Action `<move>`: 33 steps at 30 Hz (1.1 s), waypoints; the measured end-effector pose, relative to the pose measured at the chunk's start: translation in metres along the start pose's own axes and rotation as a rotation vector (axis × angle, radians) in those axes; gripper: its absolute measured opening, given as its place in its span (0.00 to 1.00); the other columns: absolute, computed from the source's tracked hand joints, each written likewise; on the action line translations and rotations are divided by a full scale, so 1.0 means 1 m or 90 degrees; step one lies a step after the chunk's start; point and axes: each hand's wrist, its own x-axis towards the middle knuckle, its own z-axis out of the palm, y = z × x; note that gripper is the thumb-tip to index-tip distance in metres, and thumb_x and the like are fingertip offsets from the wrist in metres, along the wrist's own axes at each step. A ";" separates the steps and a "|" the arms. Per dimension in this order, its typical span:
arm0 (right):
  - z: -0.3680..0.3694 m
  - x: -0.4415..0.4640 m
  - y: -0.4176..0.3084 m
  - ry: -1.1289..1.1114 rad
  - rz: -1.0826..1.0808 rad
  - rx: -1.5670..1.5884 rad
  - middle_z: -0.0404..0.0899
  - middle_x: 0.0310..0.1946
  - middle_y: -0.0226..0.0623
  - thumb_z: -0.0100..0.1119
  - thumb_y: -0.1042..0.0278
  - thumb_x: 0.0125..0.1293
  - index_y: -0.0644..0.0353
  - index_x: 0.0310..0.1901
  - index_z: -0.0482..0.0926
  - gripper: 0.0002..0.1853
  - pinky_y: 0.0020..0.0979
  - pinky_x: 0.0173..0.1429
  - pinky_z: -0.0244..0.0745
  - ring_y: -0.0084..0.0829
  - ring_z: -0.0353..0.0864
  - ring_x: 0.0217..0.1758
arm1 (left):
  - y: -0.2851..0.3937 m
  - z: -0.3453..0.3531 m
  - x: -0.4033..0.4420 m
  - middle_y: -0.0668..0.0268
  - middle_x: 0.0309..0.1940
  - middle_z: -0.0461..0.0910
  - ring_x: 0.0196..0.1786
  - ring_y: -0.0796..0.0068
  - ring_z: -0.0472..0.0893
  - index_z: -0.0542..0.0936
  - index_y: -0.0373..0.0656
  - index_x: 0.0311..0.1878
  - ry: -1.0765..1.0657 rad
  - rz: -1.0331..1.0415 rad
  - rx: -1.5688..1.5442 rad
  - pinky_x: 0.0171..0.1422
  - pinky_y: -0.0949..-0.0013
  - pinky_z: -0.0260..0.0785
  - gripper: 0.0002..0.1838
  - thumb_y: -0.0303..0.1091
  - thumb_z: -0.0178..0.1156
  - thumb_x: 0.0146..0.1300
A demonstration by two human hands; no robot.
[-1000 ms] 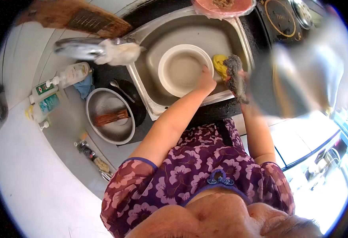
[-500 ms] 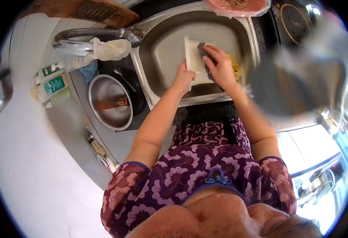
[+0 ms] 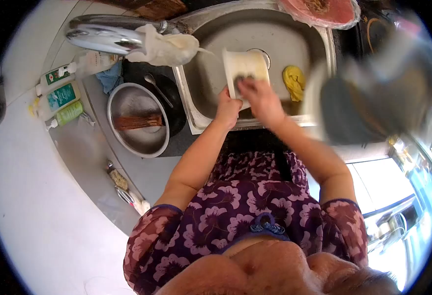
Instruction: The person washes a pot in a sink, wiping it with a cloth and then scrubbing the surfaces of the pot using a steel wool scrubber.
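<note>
My left hand (image 3: 229, 109) is closed on the near rim of a white plastic container (image 3: 248, 61), which lies tilted on its side over the sink (image 3: 211, 44). Against the container's side is my right hand (image 3: 263, 102), blurred by motion. Its fingers are closed on a dark grey scouring pad (image 3: 242, 78), mostly covered by the fingers. A crumpled yellow cloth (image 3: 293, 83) lies in the sink to the right of the container.
A chrome faucet (image 3: 103, 37) with pale cloth round its spout reaches in from the left. A metal bowl (image 3: 142, 101) holds a bundle of brown sticks (image 3: 138, 122). Bottles (image 3: 61, 98) stand farther left. A pink basin (image 3: 324, 12) sits behind the sink.
The container has turned and shows more of its side. My right hand has moved left with the scouring pad, away from the yellow cloth, which is now fully visible.
</note>
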 end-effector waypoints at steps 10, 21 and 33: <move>0.014 0.071 0.005 0.010 -0.025 -0.014 0.77 0.38 0.38 0.62 0.71 0.55 0.57 0.37 0.81 0.07 0.47 0.51 0.73 0.44 0.76 0.45 | -0.015 -0.017 0.013 0.66 0.39 0.77 0.37 0.74 0.76 0.74 0.35 0.49 -0.021 0.015 -0.175 0.32 0.74 0.64 0.27 0.10 0.47 0.41; 0.015 0.140 -0.002 -0.360 0.193 -0.202 0.79 0.45 0.41 0.57 0.73 0.53 0.56 0.40 0.82 0.12 0.40 0.50 0.77 0.43 0.78 0.47 | -0.022 -0.019 0.013 0.62 0.45 0.75 0.45 0.70 0.76 0.70 0.33 0.54 -0.038 -0.017 -0.230 0.41 0.71 0.69 0.32 0.10 0.46 0.37; 0.016 0.135 0.035 -0.263 0.166 -0.128 0.81 0.42 0.46 0.56 0.65 0.61 0.56 0.39 0.83 0.09 0.46 0.47 0.77 0.50 0.79 0.47 | -0.028 -0.024 0.017 0.64 0.44 0.78 0.47 0.74 0.79 0.73 0.34 0.55 -0.068 0.010 -0.162 0.47 0.75 0.70 0.31 0.10 0.45 0.41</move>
